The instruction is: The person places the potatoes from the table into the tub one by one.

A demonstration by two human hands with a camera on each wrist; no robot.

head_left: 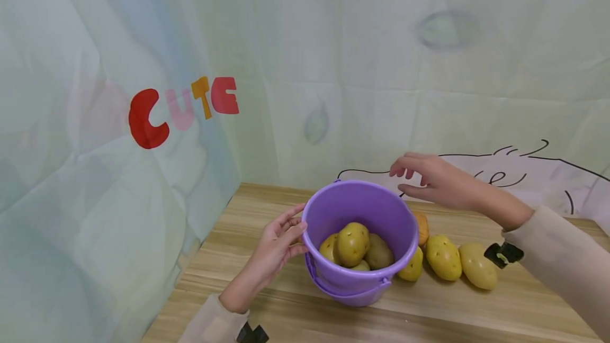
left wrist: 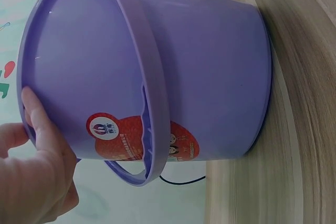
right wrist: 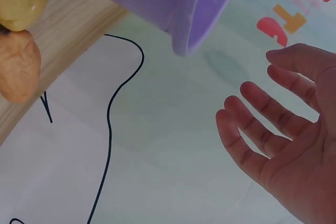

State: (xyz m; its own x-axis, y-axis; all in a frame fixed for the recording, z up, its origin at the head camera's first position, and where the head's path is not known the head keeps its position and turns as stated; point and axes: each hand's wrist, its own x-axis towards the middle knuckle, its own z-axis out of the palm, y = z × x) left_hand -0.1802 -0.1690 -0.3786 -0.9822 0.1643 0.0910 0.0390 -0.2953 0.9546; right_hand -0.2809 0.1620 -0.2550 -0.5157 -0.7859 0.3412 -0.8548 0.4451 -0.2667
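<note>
A purple bucket stands upright on the wooden table, with several potatoes inside. My left hand grips its rim on the left side, thumb and fingers at the edge. Seen from the left wrist, the bucket's handle hangs down across a red sticker. Over by the far right rim, my right hand hovers with nothing in it. Its fingers are loosely bent and spread, apart from the bucket, as the right wrist view also shows.
Right of the bucket lie a yellow potato, another spotted one and a paler one. Behind them sits an orange-brown lumpy item, partly hidden. Printed cloth walls rise at the table's left and back edges.
</note>
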